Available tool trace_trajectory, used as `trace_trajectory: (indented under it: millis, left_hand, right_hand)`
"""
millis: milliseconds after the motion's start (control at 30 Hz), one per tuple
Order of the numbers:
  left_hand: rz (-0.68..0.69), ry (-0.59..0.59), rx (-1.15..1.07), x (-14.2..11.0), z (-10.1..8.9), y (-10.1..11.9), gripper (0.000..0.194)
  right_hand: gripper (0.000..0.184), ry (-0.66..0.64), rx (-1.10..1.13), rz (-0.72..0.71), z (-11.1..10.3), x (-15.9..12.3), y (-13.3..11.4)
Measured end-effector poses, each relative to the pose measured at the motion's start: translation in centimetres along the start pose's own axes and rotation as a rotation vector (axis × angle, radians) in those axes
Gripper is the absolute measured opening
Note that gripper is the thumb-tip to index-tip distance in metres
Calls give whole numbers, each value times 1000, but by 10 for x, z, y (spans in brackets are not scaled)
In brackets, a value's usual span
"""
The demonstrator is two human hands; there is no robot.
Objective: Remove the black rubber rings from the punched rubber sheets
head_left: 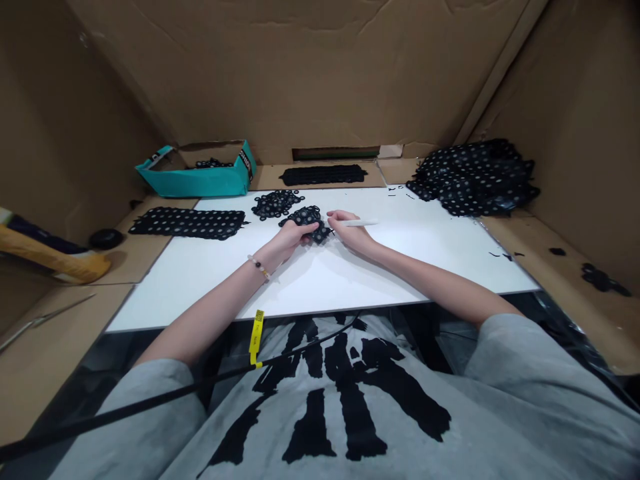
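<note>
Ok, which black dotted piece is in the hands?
The small crumpled one gripped by the left hand; the others lie away from both hands.

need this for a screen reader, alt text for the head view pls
A person's left hand grips a crumpled black perforated sheet above a white table, while the right hand holds a white pen beside it. More black sheets lie heaped to the right, and a teal box sits at the back, inside cardboard walls.
</note>
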State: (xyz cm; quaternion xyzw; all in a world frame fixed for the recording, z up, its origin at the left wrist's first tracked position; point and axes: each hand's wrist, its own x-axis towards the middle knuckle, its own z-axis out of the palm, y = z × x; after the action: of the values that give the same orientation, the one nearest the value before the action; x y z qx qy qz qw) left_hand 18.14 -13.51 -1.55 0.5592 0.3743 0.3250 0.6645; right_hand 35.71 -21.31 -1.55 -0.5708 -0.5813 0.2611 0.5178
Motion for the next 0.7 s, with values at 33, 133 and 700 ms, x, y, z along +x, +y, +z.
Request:
trace_trajectory:
  millis: [33, 133, 700]
  left_hand:
    - [0, 4, 14, 0, 0, -1, 28]
    - [-12, -9, 38, 0, 0, 1, 26]
    - [-45, 45, -319, -3, 3, 13, 19]
  right_hand:
    - [29, -4, -25, -14, 1, -1, 0]
    - [27, -19, -81, -54, 4, -2, 0]
    - [18, 32, 522, 377, -6, 6, -16]
